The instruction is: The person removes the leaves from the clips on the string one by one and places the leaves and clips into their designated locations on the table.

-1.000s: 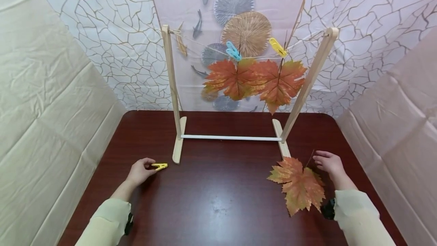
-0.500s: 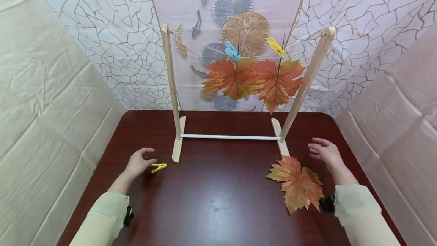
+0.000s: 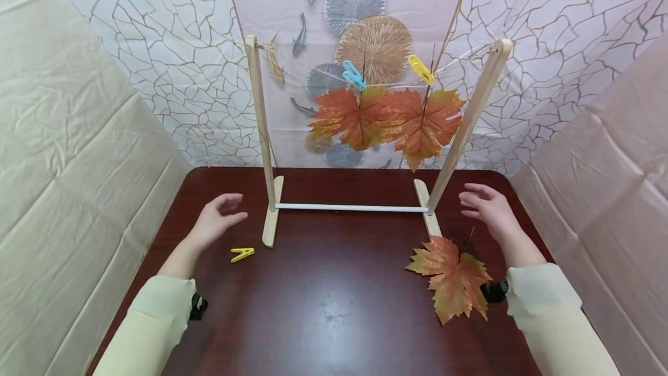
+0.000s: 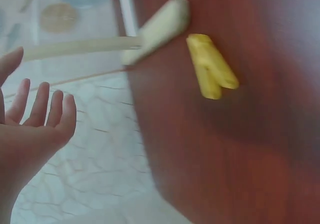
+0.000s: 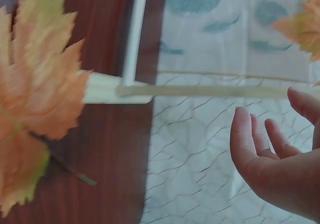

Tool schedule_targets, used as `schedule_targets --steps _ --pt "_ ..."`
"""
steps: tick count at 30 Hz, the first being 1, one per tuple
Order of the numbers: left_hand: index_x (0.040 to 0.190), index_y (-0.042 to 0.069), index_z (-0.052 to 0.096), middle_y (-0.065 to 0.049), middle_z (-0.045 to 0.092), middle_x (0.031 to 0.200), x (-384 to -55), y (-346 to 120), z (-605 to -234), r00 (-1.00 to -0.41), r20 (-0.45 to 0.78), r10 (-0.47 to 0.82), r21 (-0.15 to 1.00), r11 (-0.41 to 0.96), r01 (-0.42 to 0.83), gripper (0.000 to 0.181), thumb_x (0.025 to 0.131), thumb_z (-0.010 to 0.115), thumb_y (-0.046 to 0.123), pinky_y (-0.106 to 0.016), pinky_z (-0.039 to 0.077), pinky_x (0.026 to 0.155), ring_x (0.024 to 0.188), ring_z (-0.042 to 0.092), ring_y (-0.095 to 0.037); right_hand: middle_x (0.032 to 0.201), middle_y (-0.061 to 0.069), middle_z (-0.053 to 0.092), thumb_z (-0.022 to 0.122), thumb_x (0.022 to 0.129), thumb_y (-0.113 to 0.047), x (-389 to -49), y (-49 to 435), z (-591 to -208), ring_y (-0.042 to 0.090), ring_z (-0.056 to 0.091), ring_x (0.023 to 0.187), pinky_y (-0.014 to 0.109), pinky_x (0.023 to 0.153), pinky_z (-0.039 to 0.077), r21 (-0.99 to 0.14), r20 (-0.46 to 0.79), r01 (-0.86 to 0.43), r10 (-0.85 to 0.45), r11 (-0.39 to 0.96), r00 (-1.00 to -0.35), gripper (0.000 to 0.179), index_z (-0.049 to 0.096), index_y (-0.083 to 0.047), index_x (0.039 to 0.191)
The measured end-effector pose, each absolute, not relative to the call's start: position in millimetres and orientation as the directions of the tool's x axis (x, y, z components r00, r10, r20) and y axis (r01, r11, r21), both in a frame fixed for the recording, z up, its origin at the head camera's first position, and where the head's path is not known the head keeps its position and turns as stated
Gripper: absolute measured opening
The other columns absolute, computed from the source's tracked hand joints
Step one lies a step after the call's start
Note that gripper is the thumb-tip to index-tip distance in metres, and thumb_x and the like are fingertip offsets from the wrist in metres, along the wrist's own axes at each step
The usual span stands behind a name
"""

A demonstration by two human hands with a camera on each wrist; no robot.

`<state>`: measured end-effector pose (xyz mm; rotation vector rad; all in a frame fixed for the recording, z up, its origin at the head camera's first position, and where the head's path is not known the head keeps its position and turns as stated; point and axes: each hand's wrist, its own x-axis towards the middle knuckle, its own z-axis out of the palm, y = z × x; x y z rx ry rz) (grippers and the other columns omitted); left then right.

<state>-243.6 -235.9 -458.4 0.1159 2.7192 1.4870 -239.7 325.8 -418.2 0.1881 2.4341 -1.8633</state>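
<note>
My left hand (image 3: 216, 220) is raised over the table's left side, fingers loosely bent and holding nothing. Below it a yellow clothespin (image 3: 242, 255) lies on the tabletop, seen also in the left wrist view. On the right, my right hand (image 3: 490, 209) hovers beside the rack, relaxed and holding nothing. A loose orange maple leaf (image 3: 453, 280) lies near it, its edge over the rack's right foot. Two more leaves hang from the string: the left leaf (image 3: 347, 118) by a blue clothespin (image 3: 354, 75), the right leaf (image 3: 425, 126) by a yellow clothespin (image 3: 421, 69).
A wooden rack with a left post (image 3: 261, 126), a right post (image 3: 469, 126) and a white crossbar (image 3: 349, 208) stands at the back of the dark red table (image 3: 323, 283). Its string sags between the post tops. Fabric walls enclose both sides and the back.
My left hand has let go of the yellow clothespin and moved up and away from it. My right hand has drawn away from the loose leaf's stem, towards the back. The leaf stays lying there.
</note>
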Motion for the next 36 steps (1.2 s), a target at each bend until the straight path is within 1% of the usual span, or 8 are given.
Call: schedule_targets --steps 3,6,11,13,18,21,27,36 --pt "0.13 0.001 0.048 -0.022 0.051 0.132 -248 -228 -440 -0.994 0.025 0.108 0.866 0.495 0.076 0.051 0.085 0.068 0.017 -0.049 0.041 0.101 0.123 0.048 -0.037 0.085 -0.024 0.059 0.054 0.095 -0.023 -243 317 -407 -0.008 0.058 0.079 0.016 0.069 0.054 -0.961 -0.106 0.11 0.027 0.252 -0.994 0.038 0.043 -0.004 0.126" --pt "0.131 0.003 0.048 -0.019 0.051 0.133 -252 -219 -422 -0.99 0.046 0.131 0.884 0.456 0.101 0.051 0.086 0.068 0.016 -0.043 0.042 0.1 0.123 0.048 -0.034 0.089 -0.023 0.058 0.053 0.095 -0.024 -246 307 -395 -0.008 0.058 0.081 0.016 0.07 0.054 -0.958 -0.096 0.094 0.007 0.271 -0.995 0.045 0.041 -0.001 0.131" --pt "0.133 0.004 0.046 -0.015 0.051 0.134 -258 -205 -391 -0.983 0.079 0.166 0.906 0.4 0.14 0.051 0.086 0.066 0.013 -0.021 0.044 0.093 0.123 0.048 -0.027 0.117 0.001 0.052 0.054 0.095 -0.029 -251 289 -379 -0.01 0.055 0.086 0.015 0.074 0.053 -0.94 -0.095 0.084 -0.017 0.331 -0.995 0.064 0.029 0.004 0.143" --pt "0.133 0.004 0.046 -0.015 0.051 0.134 -261 -200 -380 -0.979 0.101 0.177 0.91 0.38 0.163 0.052 0.086 0.066 0.012 -0.016 0.043 0.091 0.123 0.048 -0.025 0.122 0.004 0.047 0.054 0.094 -0.031 -253 283 -372 -0.008 0.054 0.091 0.015 0.076 0.053 -0.934 -0.091 0.077 -0.024 0.348 -0.996 0.065 0.029 0.002 0.143" --pt "0.134 0.002 0.045 -0.017 0.05 0.135 -269 -189 -354 -0.965 0.175 0.197 0.906 0.352 0.236 0.052 0.087 0.065 0.009 -0.031 0.043 0.101 0.123 0.048 -0.026 0.107 -0.008 0.05 0.056 0.094 -0.027 -257 268 -357 -0.004 0.055 0.092 0.015 0.076 0.053 -0.95 -0.05 0.029 -0.06 0.311 -0.997 0.06 0.032 0.003 0.14" --pt "0.134 0.001 0.044 -0.018 0.049 0.136 -274 -182 -341 -0.955 0.207 0.21 0.901 0.338 0.27 0.052 0.087 0.065 0.009 -0.039 0.042 0.103 0.126 0.046 -0.029 0.108 -0.007 0.051 0.056 0.094 -0.023 -261 259 -348 -0.005 0.055 0.091 0.015 0.075 0.053 -0.957 -0.027 0.001 -0.085 0.289 -0.996 0.058 0.033 0.004 0.14" --pt "0.133 0.008 0.047 -0.012 0.051 0.135 -277 -166 -320 -0.956 0.209 0.206 0.901 0.339 0.27 0.052 0.086 0.067 0.013 -0.031 0.045 0.095 0.124 0.048 -0.024 0.111 -0.002 0.05 0.058 0.093 -0.024 -266 243 -332 -0.005 0.057 0.089 0.016 0.075 0.053 -0.959 -0.009 -0.023 -0.112 0.281 -0.994 0.06 0.033 0.003 0.14" --pt "0.133 0.005 0.045 -0.012 0.049 0.136 -284 -149 -300 -0.938 0.27 0.218 0.914 0.248 0.321 0.051 0.086 0.065 0.008 -0.039 0.041 0.104 0.126 0.047 -0.022 0.12 0.004 0.051 0.059 0.092 -0.024 -268 225 -312 0.0 0.056 0.095 0.018 0.077 0.053 -0.961 0.021 -0.053 -0.118 0.272 -0.993 0.059 0.035 -0.001 0.141"
